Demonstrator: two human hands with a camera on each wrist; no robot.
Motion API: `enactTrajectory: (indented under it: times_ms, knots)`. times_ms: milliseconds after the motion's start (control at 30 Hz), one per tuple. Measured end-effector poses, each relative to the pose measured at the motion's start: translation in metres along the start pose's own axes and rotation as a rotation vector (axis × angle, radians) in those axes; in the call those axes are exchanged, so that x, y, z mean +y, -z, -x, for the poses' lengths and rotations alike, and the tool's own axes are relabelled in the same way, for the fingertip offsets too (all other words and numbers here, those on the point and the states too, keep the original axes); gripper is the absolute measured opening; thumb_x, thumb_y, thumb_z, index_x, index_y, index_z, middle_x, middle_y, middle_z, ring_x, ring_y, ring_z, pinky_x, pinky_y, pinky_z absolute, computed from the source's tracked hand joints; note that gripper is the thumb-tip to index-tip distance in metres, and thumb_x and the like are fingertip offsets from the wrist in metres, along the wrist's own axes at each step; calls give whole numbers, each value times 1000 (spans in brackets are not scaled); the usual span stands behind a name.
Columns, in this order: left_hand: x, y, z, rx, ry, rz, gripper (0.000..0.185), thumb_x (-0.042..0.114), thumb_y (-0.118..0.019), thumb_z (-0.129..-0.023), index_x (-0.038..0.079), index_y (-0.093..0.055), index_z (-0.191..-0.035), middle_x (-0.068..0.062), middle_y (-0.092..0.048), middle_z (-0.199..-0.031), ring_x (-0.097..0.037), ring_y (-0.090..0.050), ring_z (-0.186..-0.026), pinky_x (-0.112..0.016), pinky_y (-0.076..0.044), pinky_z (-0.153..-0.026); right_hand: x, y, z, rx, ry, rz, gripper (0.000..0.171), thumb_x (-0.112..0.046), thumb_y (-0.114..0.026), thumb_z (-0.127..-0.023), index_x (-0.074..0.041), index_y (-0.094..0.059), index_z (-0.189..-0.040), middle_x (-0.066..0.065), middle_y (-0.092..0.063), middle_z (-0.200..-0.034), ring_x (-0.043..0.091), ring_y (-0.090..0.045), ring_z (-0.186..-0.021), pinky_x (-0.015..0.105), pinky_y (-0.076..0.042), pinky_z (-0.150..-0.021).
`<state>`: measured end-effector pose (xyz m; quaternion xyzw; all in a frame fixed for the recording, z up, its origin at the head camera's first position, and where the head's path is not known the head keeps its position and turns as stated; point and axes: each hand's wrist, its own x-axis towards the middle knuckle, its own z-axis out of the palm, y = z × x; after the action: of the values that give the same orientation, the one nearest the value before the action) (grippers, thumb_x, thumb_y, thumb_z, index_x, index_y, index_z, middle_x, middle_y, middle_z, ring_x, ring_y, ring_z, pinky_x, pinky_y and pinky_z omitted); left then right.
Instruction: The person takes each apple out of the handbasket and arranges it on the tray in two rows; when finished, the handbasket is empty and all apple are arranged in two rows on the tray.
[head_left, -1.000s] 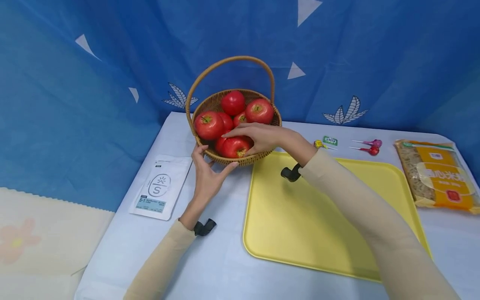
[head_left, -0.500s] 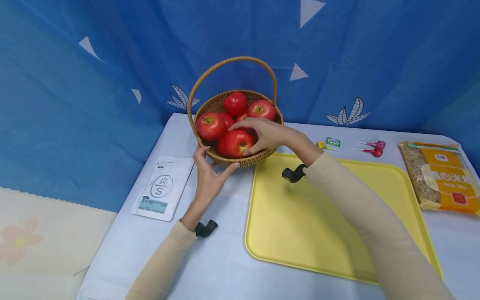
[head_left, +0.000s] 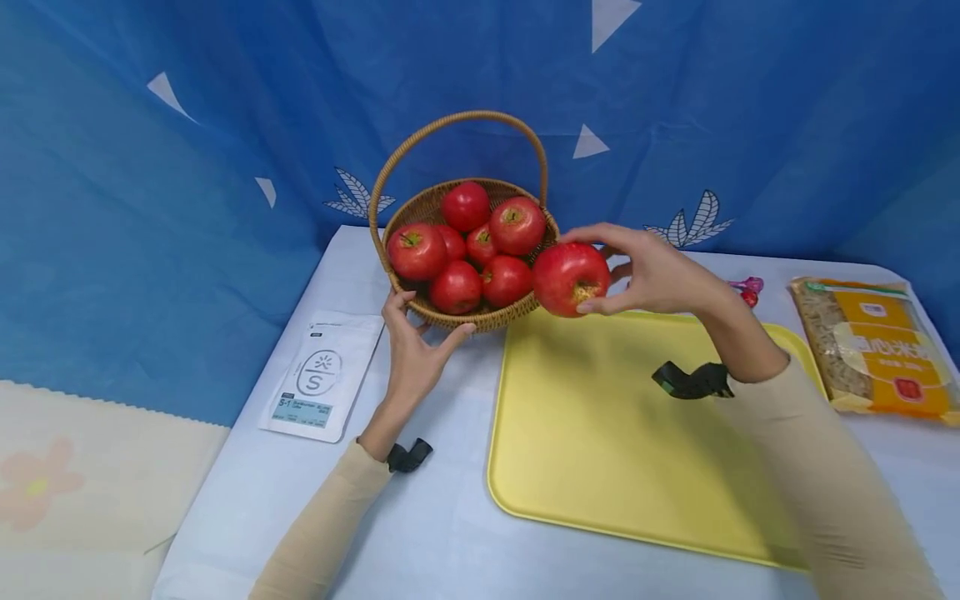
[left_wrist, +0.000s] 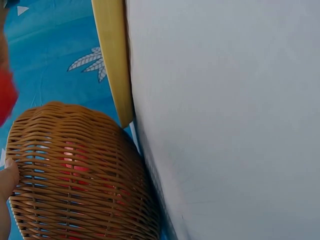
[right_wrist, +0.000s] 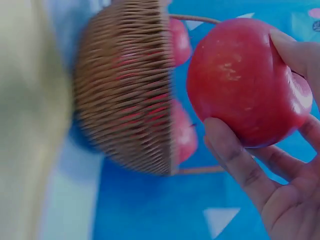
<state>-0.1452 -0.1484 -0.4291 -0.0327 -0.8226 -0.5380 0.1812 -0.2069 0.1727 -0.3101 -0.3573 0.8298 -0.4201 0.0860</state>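
- The right hand holds a red apple in the air, just beside the right rim of the wicker basket and above the far left corner of the yellow tray. Its grip is clamped on the apple: the right wrist view shows fingers curled under the fruit and a thumb on top, a hold that appears meant to keep the round fruit from rolling out.
- The left hand rests against the near outer wall of the basket, thumb on one side and fingers spread on the other. This grip is apart, bracing rather than clasping; judged from its position, it steadies the basket while fruit is handled.
- The basket stands near the far edge of the table and holds six more apples. Its arched handle spans the pile.
- The tray lies on the table, touching or just beside the basket base; its surface is bare.
- A white pouch lies near the left edge of the table.
- An orange packet lies at the right edge; red and pink lollipops lie behind the right hand, partly hidden.
- Nothing stands between the held apple and the tray surface.
- A blue patterned cloth hangs behind the table.
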Motion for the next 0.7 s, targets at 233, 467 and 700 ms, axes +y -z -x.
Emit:
enactTrajectory:
  times_ms: [233,467,700]
  knots:
    - [-2,3,0,6,-3,-15,91,39,-83,-78,5,-24,-138,-13,-10,-159,-24,-26,-142,-53,-49,-96,51,-37,33,-99,-164,-151,71,-15,-83,-78,-13,-49,-140,12,-52,-136,31,-56,-112,29,-59,-79]
    - [0,2,2,3,10,-12,89,34,-83,-78,6,-23,-138,-15,-9,-159,-24,-25,-142,-53,-49,-97,77,-72,29,-180,-249,-214,68,-24,-80,-82,-16,-48,-141,10,-54,-132,29,-55,-112,32,-56,-86]
    - [2,0,1,-2,0,-19,89,37,-83,-78,7,-24,-138,-12,-8,-160,-23,-24,-143,-52,-49,-95,76,-77,28,-197,-328,-187,67,-29,-72,-90,-11,-41,-146,13,-54,-133,27,-58,-103,38,-57,-80]
